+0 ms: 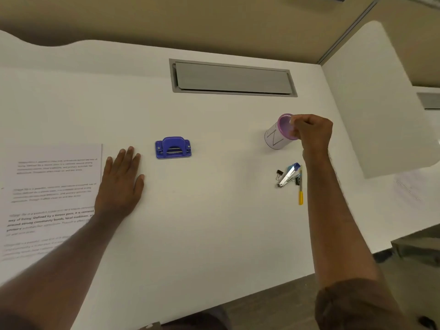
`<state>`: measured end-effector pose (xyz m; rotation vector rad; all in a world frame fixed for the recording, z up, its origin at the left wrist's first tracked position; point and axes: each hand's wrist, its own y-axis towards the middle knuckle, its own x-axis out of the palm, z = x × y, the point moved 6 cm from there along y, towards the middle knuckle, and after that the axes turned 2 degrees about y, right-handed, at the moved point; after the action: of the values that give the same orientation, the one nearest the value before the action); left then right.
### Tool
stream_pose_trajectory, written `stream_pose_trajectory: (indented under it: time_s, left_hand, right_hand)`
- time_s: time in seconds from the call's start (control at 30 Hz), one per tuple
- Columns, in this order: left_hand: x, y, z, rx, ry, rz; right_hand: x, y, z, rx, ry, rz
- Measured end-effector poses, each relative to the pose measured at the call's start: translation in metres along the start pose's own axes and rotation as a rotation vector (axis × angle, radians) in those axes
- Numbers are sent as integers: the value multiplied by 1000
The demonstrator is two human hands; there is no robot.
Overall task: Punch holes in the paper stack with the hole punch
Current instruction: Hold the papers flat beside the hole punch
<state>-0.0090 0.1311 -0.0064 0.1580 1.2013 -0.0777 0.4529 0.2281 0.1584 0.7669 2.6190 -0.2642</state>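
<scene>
While the left hand [120, 184] lies flat and open on the table [214, 222], holding nothing, its palm sits just beside the paper stack [50, 191], probably to steady or draw the sheets. Farther off, the blue hole punch [173, 147] stands untouched, apart from both hands. Right of it lie a stapler [288, 175], binder clips and a yellow pen [301, 189]. Farthest, the right hand [312, 132] has its grip pinched on the rim of a tilted purple-rimmed cup [277, 136], likely emptied or being set aside.
</scene>
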Motion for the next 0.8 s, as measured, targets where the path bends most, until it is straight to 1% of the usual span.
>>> stream_pose_trajectory:
  time_s: [0.1, 0.17, 0.27, 0.37, 0.53, 0.7, 0.8]
  left_hand:
    - [0, 1, 1, 2, 5, 3]
    - [0, 1, 1, 5, 10, 4]
    - [0, 0, 1, 10, 12, 13]
    - [0, 0, 0, 8, 8, 16]
    - [-1, 1, 0, 6, 0, 16]
    - [2, 1, -2, -1, 3, -2]
    - [4, 1, -3, -4, 8, -4]
  right_hand:
    - [-13, 23, 5, -46, -267, 76]
    - [-12, 32, 6, -71, -356, 95]
    - [-11, 42, 7, -89, -426, 122]
    - [-10, 50, 9, -79, -438, 127]
    - [-12, 59, 17, -5, -394, 104]
    - [-16, 60, 19, -15, -320, 111]
    - [-17, 60, 17, -37, -325, 91]
